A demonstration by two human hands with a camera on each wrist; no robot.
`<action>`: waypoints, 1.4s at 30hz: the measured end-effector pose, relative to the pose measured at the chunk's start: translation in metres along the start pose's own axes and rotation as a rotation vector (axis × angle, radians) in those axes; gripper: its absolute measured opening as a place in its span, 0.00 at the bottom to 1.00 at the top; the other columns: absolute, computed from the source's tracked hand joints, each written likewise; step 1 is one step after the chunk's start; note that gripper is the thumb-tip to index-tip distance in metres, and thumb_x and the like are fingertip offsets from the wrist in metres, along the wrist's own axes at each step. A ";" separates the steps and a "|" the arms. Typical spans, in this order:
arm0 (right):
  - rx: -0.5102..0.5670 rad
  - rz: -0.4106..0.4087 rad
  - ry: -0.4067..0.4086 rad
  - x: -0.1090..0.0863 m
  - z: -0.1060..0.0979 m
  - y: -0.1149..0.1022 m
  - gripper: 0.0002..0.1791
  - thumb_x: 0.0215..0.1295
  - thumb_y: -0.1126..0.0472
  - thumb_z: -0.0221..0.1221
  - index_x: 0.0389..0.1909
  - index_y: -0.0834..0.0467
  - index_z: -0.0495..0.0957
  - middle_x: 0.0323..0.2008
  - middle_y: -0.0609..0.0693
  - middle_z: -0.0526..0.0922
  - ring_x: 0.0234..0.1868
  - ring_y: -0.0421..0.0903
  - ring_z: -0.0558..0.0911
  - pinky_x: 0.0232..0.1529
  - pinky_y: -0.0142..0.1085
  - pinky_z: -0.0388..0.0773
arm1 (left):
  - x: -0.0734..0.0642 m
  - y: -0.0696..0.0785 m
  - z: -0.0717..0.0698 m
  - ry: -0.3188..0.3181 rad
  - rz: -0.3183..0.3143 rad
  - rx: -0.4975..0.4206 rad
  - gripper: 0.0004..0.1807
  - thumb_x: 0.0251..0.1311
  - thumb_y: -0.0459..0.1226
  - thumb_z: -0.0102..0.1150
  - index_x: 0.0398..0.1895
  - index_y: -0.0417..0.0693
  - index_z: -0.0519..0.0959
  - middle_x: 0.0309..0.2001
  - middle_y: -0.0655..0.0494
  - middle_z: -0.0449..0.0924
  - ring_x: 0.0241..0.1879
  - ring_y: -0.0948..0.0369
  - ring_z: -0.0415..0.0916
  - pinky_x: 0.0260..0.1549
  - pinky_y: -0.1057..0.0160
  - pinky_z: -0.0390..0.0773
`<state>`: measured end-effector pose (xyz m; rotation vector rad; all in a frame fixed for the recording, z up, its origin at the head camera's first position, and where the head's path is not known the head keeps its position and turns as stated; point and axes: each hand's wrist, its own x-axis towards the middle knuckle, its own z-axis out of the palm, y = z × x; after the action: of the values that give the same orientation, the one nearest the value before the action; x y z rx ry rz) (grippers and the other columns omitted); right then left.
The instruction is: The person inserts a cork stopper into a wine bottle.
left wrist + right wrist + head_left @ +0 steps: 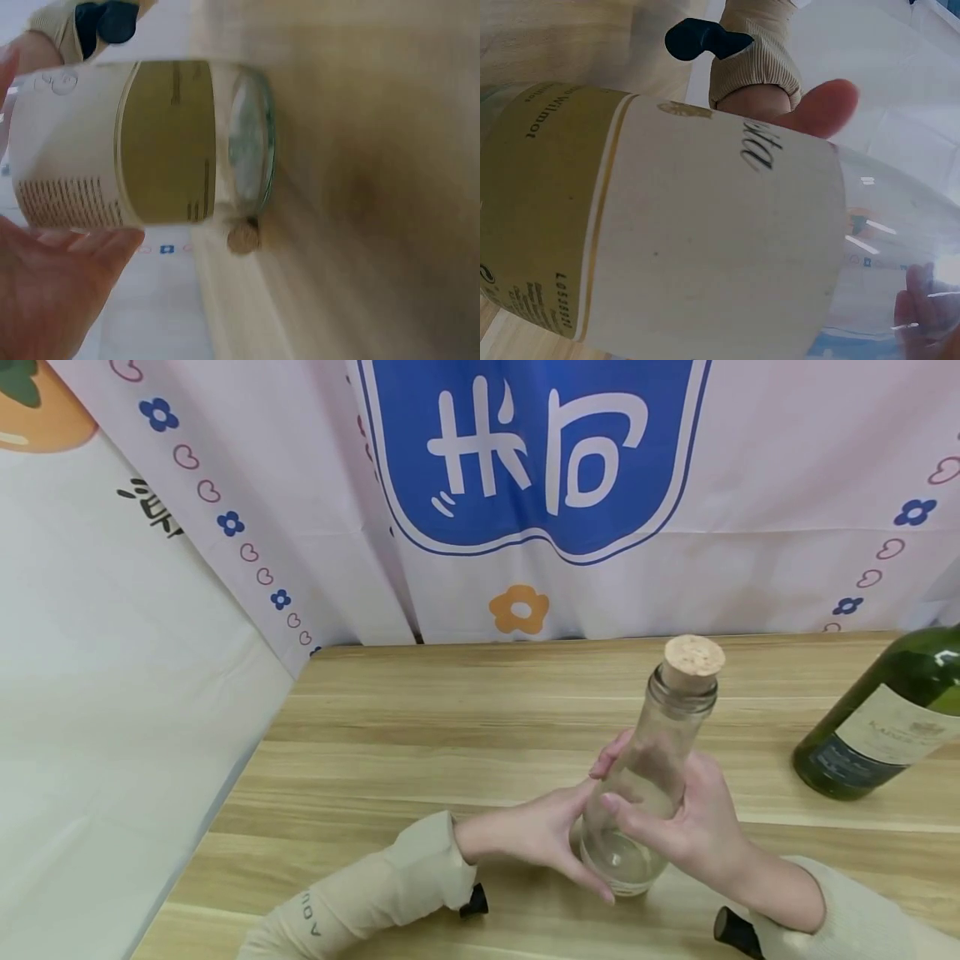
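My left hand (543, 835) and right hand (693, 831) both grip the clear bottle (641, 802), one on each side of its lower body. The bottle stands on the table (420, 760), near the front edge and right of centre, leaning slightly to the right at the top. A cork (692, 663) sits in its mouth.

Left hand: fingers spread and curved against the left side of the glass, with one fingertip down near the base. In the left wrist view the palm (52, 292) lies against the label (71, 142), and the bottle's base (251, 142) meets the wood.

Right hand: fingers wrapped round the right side and front of the body, fingertips showing through the glass. In the right wrist view the label (705, 247) fills most of the frame, with my left thumb (821, 109) pressed against the bottle's far side.

A green bottle (885, 727) stands on the table well to the right, apart from both hands. A printed cloth (540, 485) hangs behind the table. Both forearms wear beige sleeves (375, 885).
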<state>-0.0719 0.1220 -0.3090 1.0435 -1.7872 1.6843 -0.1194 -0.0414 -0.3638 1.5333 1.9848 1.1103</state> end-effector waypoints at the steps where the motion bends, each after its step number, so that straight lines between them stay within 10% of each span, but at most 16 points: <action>1: 0.003 0.002 -0.004 0.000 0.000 0.000 0.16 0.43 0.75 0.62 0.36 0.71 0.72 0.34 0.51 0.79 0.38 0.41 0.78 0.44 0.28 0.74 | 0.000 0.001 0.001 0.000 -0.010 0.020 0.59 0.33 0.36 0.77 0.67 0.48 0.46 0.65 0.51 0.58 0.62 0.66 0.57 0.61 0.68 0.57; 8: 0.036 -0.017 0.008 -0.001 -0.002 -0.002 0.17 0.45 0.74 0.64 0.37 0.73 0.72 0.35 0.53 0.79 0.38 0.42 0.79 0.45 0.28 0.74 | 0.000 0.007 0.009 0.067 -0.019 0.070 0.77 0.28 0.38 0.79 0.69 0.51 0.22 0.60 0.50 0.66 0.58 0.65 0.65 0.57 0.69 0.62; 21: 0.132 -0.013 0.011 0.024 -0.018 -0.015 0.18 0.42 0.81 0.59 0.38 0.79 0.69 0.36 0.57 0.79 0.40 0.46 0.79 0.49 0.33 0.74 | 0.014 0.027 -0.001 0.266 0.008 0.050 0.72 0.21 0.37 0.81 0.70 0.50 0.38 0.65 0.50 0.57 0.60 0.62 0.61 0.57 0.67 0.64; 31: 0.170 -0.004 0.050 0.062 -0.031 -0.019 0.12 0.46 0.83 0.55 0.35 0.80 0.69 0.33 0.63 0.78 0.38 0.51 0.79 0.49 0.37 0.74 | 0.030 0.040 -0.021 0.441 -0.102 -0.071 0.53 0.30 0.33 0.77 0.62 0.50 0.55 0.56 0.54 0.67 0.53 0.66 0.67 0.47 0.70 0.72; 42: 0.071 0.235 0.113 0.095 -0.032 -0.006 0.18 0.51 0.78 0.58 0.43 0.64 0.72 0.37 0.56 0.81 0.41 0.47 0.80 0.48 0.31 0.74 | 0.047 0.029 -0.052 0.554 -0.053 -0.169 0.47 0.35 0.24 0.72 0.60 0.42 0.55 0.53 0.42 0.69 0.53 0.53 0.70 0.53 0.63 0.70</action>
<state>-0.1296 0.1333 -0.2276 0.7733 -1.8472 1.9176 -0.1539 -0.0129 -0.3024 1.1610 2.1739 1.7752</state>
